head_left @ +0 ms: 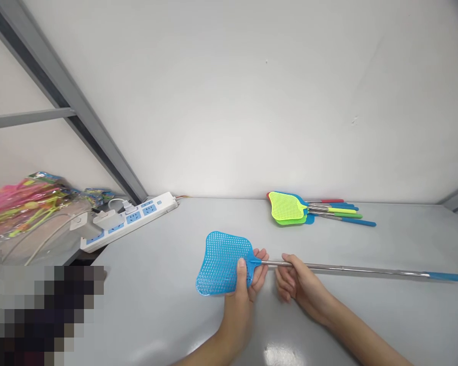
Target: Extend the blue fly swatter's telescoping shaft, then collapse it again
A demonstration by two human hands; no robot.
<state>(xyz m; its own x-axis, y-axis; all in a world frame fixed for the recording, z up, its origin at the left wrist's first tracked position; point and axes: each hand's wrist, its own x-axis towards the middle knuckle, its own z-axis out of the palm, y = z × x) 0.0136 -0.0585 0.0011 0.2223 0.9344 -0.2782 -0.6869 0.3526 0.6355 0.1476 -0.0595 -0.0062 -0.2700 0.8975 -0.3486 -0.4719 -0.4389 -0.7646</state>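
Left hand (241,292) clamps the blue swatter head (223,262), thumb above, fingers beneath. Shaft (361,269) runs rightward through the loosely curled right hand (299,282); blue handle (450,277) lies beyond.

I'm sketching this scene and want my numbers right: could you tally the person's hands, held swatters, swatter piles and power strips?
Hands: 2 (left hand, right hand)
Held blue swatter: 1
Swatter pile: 1, overlapping, so counted as one
Power strip: 1
Total: 5
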